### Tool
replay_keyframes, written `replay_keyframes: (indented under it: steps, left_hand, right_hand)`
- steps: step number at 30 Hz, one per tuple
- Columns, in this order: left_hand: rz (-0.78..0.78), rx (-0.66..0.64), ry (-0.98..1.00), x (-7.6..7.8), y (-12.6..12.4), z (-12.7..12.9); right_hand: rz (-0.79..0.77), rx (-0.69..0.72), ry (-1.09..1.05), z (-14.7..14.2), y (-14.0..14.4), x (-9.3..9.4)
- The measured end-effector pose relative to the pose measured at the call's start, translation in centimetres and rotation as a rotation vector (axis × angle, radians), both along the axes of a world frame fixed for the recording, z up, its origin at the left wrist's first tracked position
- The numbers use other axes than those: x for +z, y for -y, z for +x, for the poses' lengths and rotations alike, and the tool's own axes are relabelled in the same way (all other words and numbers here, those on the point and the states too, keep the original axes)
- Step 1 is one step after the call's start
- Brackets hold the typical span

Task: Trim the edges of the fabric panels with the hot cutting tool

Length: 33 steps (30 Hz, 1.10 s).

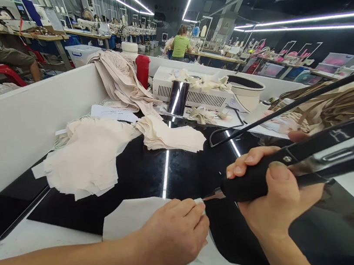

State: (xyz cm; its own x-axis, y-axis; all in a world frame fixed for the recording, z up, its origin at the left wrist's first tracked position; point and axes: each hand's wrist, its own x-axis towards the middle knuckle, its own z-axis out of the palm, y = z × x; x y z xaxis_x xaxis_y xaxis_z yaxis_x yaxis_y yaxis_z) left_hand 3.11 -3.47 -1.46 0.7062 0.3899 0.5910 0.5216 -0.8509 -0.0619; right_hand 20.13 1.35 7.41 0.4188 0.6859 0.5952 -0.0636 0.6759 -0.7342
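My left hand [177, 231] is closed, its fingers pinching the edge of a pale fabric piece [132, 213] that lies on the black glossy sheet [189, 174]. My right hand [271, 194] is wrapped round a black hand tool [250, 181] with a long metal lever and a narrow metal tip. That tip reaches the fabric edge right at my left fingertips; whether it touches the cloth I cannot tell. Beyond my hands lie a large stack of pale cut fabric pieces [88, 153] and a smaller stack [171, 135]. My left palm hides part of the pinched piece.
A white vented box [191, 91] topped with scraps stands at the back, beside a red container [143, 70] and draped beige fabric [120, 79]. A white bin [245, 90] and brown strips [334, 106] are at right. White panels [37, 121] border the table. Other people sit farther off.
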Motion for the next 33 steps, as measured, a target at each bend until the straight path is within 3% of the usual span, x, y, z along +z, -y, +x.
replay_keyframes:
  steps: [25,33]
  left_hand:
    - [-0.006,0.011,0.011,-0.6,-0.1,0.1]
    - [-0.006,0.004,-0.108,-0.3,-0.1,-0.3]
  right_hand:
    - [0.038,0.063,-0.027,-0.7,-0.1,0.4]
    - [0.056,0.131,-0.041,-1.2,0.0,-0.8]
